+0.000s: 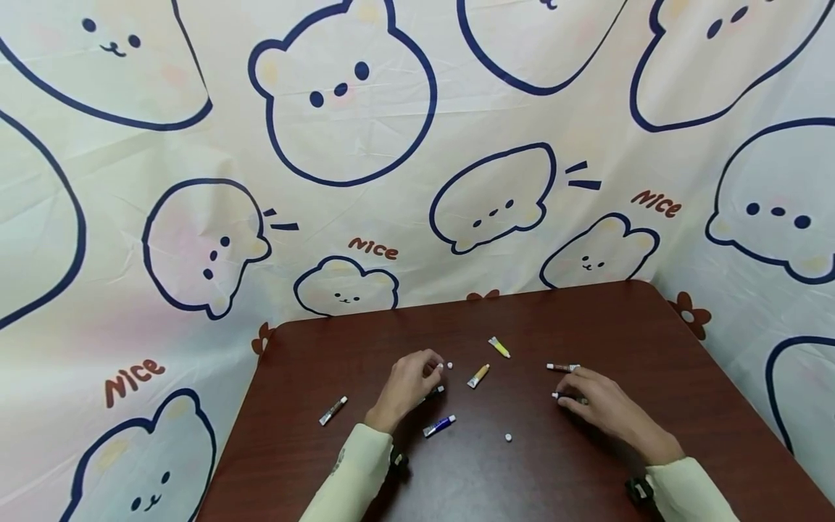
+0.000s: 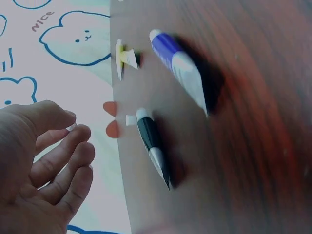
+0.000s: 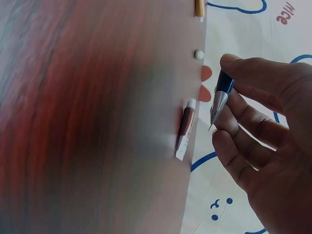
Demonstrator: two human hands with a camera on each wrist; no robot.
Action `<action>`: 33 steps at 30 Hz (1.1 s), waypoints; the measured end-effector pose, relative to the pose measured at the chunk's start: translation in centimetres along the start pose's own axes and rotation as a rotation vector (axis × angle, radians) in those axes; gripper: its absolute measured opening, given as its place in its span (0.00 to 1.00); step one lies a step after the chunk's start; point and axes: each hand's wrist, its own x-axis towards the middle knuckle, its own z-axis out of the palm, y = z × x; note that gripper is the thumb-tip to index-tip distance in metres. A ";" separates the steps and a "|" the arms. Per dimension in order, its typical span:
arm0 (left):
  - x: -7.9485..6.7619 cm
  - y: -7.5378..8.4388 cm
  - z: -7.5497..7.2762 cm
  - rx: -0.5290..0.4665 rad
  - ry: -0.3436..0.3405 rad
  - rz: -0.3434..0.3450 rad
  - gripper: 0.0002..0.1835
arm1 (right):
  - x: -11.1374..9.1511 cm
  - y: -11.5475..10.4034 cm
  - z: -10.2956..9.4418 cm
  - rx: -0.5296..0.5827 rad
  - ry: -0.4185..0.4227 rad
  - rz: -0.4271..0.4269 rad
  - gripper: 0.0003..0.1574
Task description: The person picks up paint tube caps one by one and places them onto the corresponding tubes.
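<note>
My left hand point(image 1: 406, 388) pinches a small white cap point(image 2: 71, 127) between thumb and fingertip, above the table. Beneath that hand lies a dark tube with a white cap point(image 2: 150, 139), partly covered in the head view. A violet-blue paint tube point(image 1: 439, 426) lies nearer the front. My right hand point(image 1: 603, 409) holds a small dark blue paint tube point(image 3: 223, 92) between thumb and fingers; its white tip point(image 1: 555, 395) points left in the head view. Just beyond the right fingers lies a brown paint tube point(image 1: 562, 367).
On the brown table point(image 1: 470, 478) lie a yellow tube point(image 1: 499, 347), an orange-yellow tube point(image 1: 478, 376) and, at the left, another brownish tube point(image 1: 333, 411). One loose white cap point(image 1: 450, 365) is beside the left fingertips, another point(image 1: 509, 438) nearer the front. A printed cloth point(image 1: 404, 210) hangs behind.
</note>
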 end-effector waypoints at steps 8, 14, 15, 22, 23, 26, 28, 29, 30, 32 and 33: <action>-0.1 0.9 0.5 -0.023 0.005 0.029 0.06 | 0.8 -0.8 0.2 0.001 -0.010 -0.020 0.08; -0.3 1.4 0.6 -0.021 -0.009 0.041 0.06 | 1.4 -1.5 0.1 0.011 0.005 -0.062 0.09; -0.3 1.4 0.7 -0.021 -0.011 0.045 0.06 | 1.5 -1.6 0.2 0.012 0.007 -0.069 0.09; -0.5 1.9 0.9 -0.002 -0.012 0.096 0.05 | 2.0 -2.3 0.6 0.011 0.036 -0.118 0.10; -0.6 2.0 1.0 -0.005 -0.017 0.095 0.05 | 2.1 -2.4 0.6 0.013 0.032 -0.119 0.10; -0.7 2.2 1.1 -0.011 -0.027 0.097 0.06 | 2.4 -2.7 0.7 0.023 0.006 -0.106 0.08; -0.7 2.4 1.2 -0.010 -0.031 0.102 0.06 | 2.5 -2.9 0.7 0.027 -0.012 -0.100 0.07; -0.7 2.5 1.2 -0.007 -0.031 0.107 0.06 | 2.6 -3.0 0.7 0.027 -0.019 -0.097 0.07; -0.7 2.6 1.3 -0.003 -0.032 0.112 0.06 | 2.7 -3.1 0.7 0.027 -0.025 -0.095 0.07; -0.7 2.7 1.4 0.001 -0.033 0.121 0.06 | 2.9 -3.4 0.7 0.028 -0.038 -0.097 0.07; -0.7 2.7 1.4 0.002 -0.035 0.124 0.06 | 3.0 -3.5 0.7 0.022 -0.043 -0.094 0.06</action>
